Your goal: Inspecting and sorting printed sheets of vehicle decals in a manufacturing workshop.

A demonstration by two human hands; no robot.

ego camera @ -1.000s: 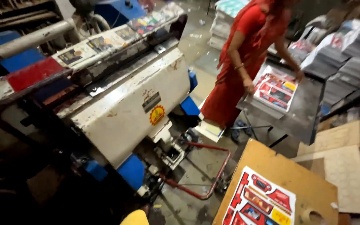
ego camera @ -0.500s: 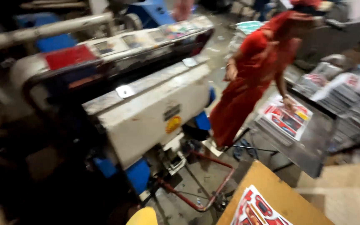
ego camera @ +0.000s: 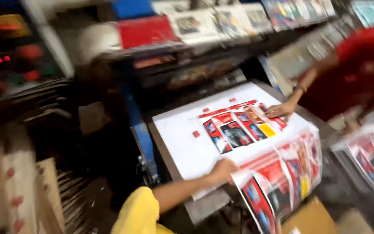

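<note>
Printed sheet (ego camera: 234, 130) lies flat on the machine's feed table (ego camera: 169, 151), red panels facing up. One hand (ego camera: 223, 170) in a yellow sleeve (ego camera: 140, 213) pinches its near edge, fingers clamped, to square it. A co-worker's hand (ego camera: 279, 110) presses the far side flat; the wearer's other hand is out of view.

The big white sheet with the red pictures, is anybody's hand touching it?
Yes, the wearer's hand grips the near edge of the printed sheet, and a co-worker's hand presses on its far side.
</note>
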